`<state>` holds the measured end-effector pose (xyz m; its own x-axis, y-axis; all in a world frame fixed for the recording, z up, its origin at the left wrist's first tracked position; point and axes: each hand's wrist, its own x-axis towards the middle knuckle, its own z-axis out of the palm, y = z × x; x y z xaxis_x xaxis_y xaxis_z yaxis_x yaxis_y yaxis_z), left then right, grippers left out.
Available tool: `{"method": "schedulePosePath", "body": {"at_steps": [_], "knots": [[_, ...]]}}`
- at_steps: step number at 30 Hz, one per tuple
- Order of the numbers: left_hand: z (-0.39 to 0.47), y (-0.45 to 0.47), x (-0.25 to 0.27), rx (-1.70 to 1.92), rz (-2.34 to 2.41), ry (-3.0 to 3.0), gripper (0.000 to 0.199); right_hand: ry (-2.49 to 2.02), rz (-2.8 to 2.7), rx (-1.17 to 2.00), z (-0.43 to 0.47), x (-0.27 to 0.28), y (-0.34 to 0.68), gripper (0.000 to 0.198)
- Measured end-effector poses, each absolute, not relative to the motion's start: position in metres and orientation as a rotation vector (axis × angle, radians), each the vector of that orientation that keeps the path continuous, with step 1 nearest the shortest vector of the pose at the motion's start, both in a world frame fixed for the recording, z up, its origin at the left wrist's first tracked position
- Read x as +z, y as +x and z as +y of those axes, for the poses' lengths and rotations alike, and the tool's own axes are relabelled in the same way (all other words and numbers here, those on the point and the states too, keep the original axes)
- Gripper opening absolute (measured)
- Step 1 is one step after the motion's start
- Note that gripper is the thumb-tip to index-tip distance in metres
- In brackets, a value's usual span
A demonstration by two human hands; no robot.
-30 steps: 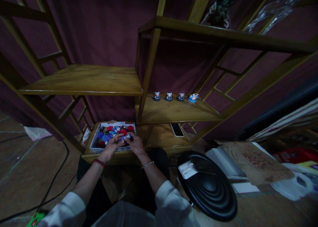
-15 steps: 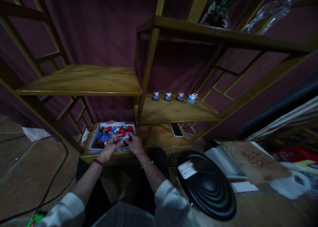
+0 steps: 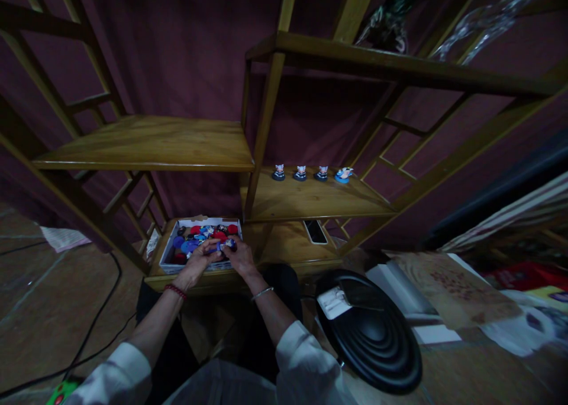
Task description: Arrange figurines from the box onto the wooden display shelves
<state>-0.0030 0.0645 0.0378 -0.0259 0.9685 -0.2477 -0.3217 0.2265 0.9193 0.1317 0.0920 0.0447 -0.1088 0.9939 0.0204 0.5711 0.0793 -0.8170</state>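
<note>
Both of my hands hold one small blue and white figurine (image 3: 225, 245) over the front of a box. My left hand (image 3: 205, 256) grips its lower left side, and my right hand (image 3: 242, 258) closes on its right end. Below them the white cardboard box (image 3: 167, 257) contains a heap of small figurines (image 3: 190, 243) in blue, red, black and white. Up on the middle shelf (image 3: 306, 203), several small figurines (image 3: 300, 174) stand in a row; the rightmost figurine (image 3: 343, 175) has a light blue base, the others dark ones.
A phone (image 3: 315, 232) lies on the lowest board (image 3: 275, 245). The wooden upright (image 3: 265, 133) divides the shelving, with a left shelf (image 3: 155, 142) above the box. At the right are a round black ridged object (image 3: 377, 334) and cardboard (image 3: 448, 287). Cables (image 3: 84, 334) run across the left floor.
The figurine has turned slightly between my fingers, showing more blue now. My hands stay in the same place, and the box and the shelf figurines have not moved.
</note>
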Motion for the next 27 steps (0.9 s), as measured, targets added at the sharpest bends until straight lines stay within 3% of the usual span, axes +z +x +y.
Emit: {"method": "schedulePosePath", "body": {"at_steps": [4, 27], "knots": [[0.0664, -0.0028, 0.0363, 1.241, 1.110, 0.710, 0.049, -1.524, -1.674, 0.967, 0.0921, 0.0433, 0.1317, 0.037], [0.0643, -0.0020, 0.0385, 1.268, 1.084, 0.693, 0.045, -1.444, -1.607, 0.952, 0.0928, 0.0436, 0.1340, 0.032]]}}
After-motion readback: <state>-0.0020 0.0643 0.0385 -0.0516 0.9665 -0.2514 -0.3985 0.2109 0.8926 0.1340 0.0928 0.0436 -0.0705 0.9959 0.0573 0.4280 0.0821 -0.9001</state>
